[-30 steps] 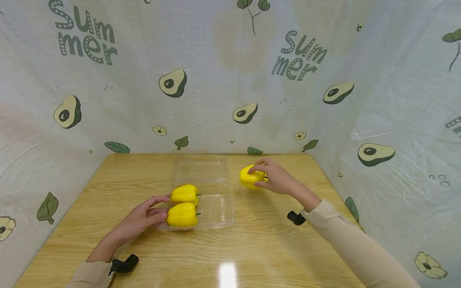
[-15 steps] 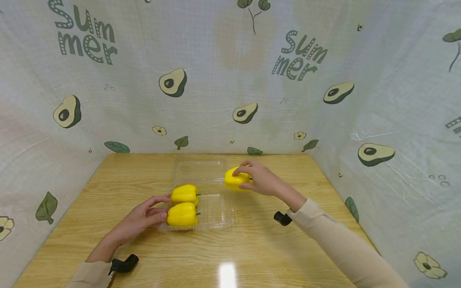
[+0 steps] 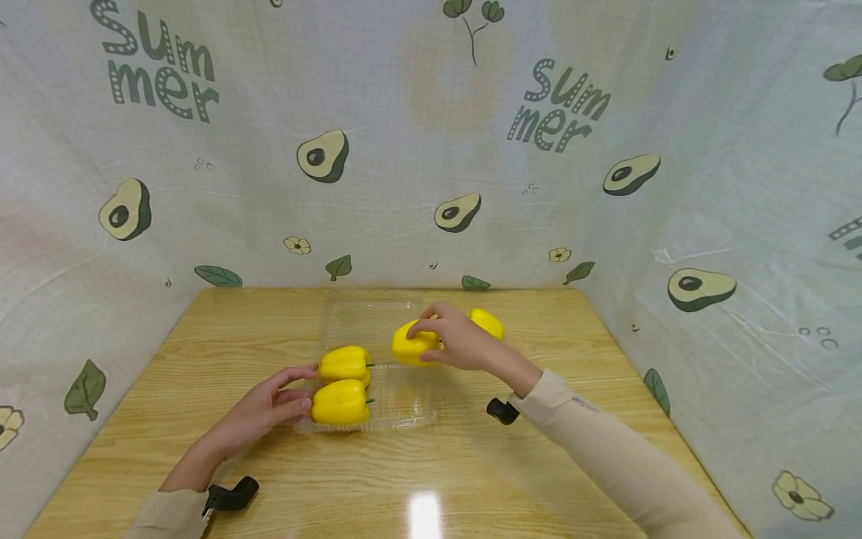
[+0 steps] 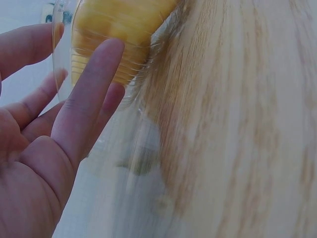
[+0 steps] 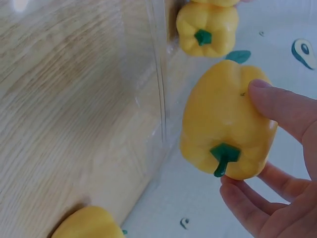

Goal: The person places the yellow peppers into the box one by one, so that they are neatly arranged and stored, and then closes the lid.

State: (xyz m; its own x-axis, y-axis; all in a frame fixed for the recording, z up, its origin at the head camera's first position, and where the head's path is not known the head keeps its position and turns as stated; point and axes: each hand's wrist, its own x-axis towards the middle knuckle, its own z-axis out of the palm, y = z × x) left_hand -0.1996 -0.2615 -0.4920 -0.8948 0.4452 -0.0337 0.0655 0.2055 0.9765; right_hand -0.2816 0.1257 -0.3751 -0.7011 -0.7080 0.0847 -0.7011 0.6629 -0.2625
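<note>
My right hand grips a yellow bell pepper above the right back part of a clear plastic box. In the right wrist view this pepper hangs between thumb and fingers, its green stem facing the camera. Two more yellow peppers lie in the left half of the box, one farther and one nearer, stems to the right. My left hand rests its fingertips against the box's left side. The left wrist view shows its fingers nearly straight at the ribbed plastic wall.
Another yellow pepper lies on the wooden table behind my right wrist, partly hidden. The box's clear lid lies folded back behind it. A patterned cloth stands behind the table and along both sides.
My right hand has carried its pepper leftward from beside the box to above it. The pepper on the table behind has come into sight. My left hand has stayed in place.
</note>
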